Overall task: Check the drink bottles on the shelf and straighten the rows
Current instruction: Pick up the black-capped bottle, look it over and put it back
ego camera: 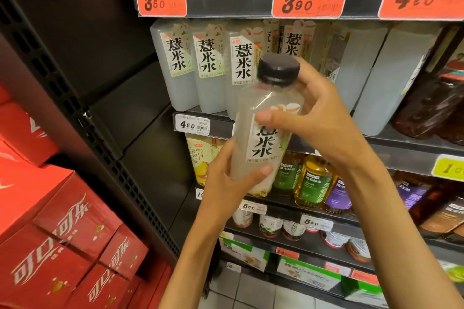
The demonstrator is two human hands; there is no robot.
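Two hands: both hold one bottle [266,130] in front of the shelf [326,133].
Left hand [226,178]: fingers wrap the bottle's bottom.
Right hand [319,118]: fingers wrap near its black cap [278,69].
Row [198,65]: same bottles stand behind it.

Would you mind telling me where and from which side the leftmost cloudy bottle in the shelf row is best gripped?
Probably the leftmost cloudy bottle is best gripped across its flat-sided body at label height, coming from the open front. Its left side faces the bare shelf wall, leaving finger room there; its right side presses against the neighbouring bottle, and the shelf edge above hides its cap.
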